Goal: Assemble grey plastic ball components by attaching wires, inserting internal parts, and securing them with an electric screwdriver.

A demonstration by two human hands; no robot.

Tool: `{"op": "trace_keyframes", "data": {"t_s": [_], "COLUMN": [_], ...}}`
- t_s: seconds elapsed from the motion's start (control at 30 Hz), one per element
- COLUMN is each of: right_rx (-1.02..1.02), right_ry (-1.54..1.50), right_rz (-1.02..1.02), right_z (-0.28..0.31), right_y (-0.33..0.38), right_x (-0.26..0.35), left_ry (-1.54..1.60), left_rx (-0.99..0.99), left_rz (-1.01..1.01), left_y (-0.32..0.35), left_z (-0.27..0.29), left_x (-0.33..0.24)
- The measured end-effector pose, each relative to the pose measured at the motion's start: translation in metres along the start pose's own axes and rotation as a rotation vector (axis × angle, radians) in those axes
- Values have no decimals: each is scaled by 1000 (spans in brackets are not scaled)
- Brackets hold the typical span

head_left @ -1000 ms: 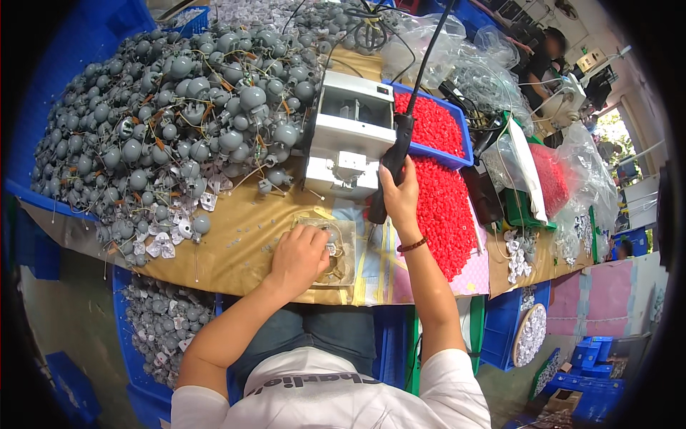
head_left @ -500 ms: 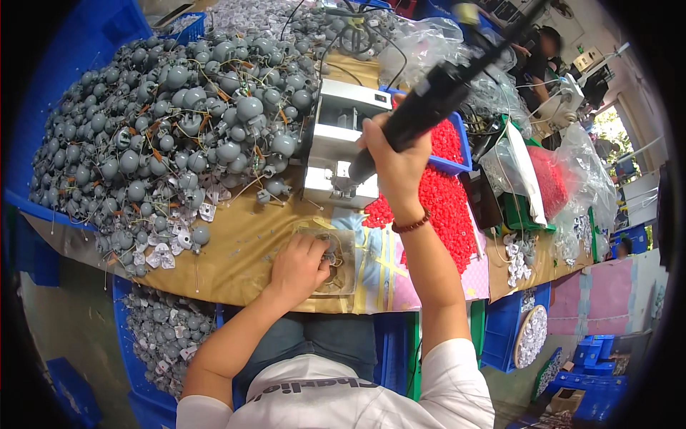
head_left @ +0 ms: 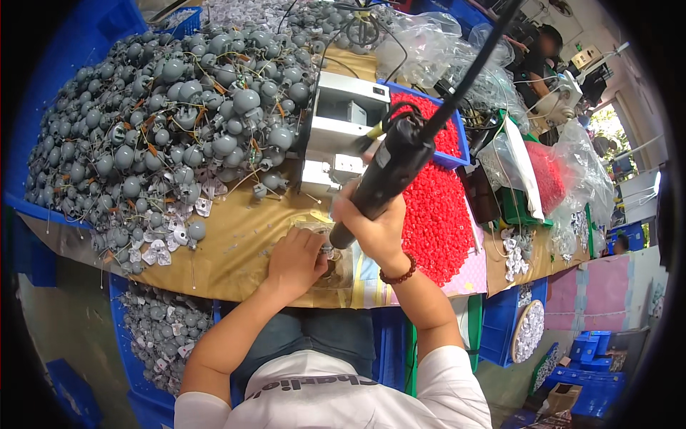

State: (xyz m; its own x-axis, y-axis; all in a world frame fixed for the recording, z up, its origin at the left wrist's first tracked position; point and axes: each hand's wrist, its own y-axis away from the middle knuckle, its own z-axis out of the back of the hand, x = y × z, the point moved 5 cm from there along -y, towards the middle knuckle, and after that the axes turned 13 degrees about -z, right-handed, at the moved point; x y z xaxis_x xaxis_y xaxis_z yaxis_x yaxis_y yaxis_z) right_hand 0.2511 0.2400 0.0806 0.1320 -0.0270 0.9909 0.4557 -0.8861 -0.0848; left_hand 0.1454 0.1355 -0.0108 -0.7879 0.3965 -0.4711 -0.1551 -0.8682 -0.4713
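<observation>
My right hand [head_left: 380, 227] is wrapped round a black electric screwdriver [head_left: 394, 168], held tilted with its lower end close to my left hand. Its tip is hidden behind my hand and the tool's body. My left hand [head_left: 294, 266] is closed at the front of the table, its fingertips on a small grey part [head_left: 327, 248] that is mostly covered. That part sits on a flat, clear work pad [head_left: 339, 277] taped to the tabletop. Just beyond my hands stands a white box-shaped machine [head_left: 343, 134] with an open top.
A large heap of grey round housings with wires [head_left: 171, 121] fills the left. Small red parts [head_left: 439, 225] lie at right, below a blue tray [head_left: 451, 161] of more. Clear plastic bags [head_left: 421, 50] sit behind. Another person [head_left: 536, 71] works at far right.
My right hand has brought the screwdriver from the white machine down and toward me, beside my left hand. My left hand stays at the pad with its fingers on the part.
</observation>
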Motion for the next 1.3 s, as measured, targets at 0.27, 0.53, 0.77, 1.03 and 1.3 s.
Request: {"op": "trace_keyframes", "data": {"t_s": [0.27, 0.53, 0.77, 1.03, 1.3], "right_rx": [9, 72, 117, 77, 65], "right_ry": [-16, 87, 36, 26, -90], "right_rz": [18, 143, 145, 116, -280], "right_z": [-3, -2, -8, -6, -2], "right_y": [15, 25, 30, 39, 41], "right_x": [-6, -6, -5, -35, -63], "left_ry": [-12, 7, 50, 65, 82], "left_rx": [-13, -9, -12, 19, 13], "left_rz": [-12, -18, -6, 7, 10], "left_y": [0, -2, -4, -5, -5], "left_z": [-2, -1, 3, 1, 1], "left_x": [0, 2, 2, 3, 4]}}
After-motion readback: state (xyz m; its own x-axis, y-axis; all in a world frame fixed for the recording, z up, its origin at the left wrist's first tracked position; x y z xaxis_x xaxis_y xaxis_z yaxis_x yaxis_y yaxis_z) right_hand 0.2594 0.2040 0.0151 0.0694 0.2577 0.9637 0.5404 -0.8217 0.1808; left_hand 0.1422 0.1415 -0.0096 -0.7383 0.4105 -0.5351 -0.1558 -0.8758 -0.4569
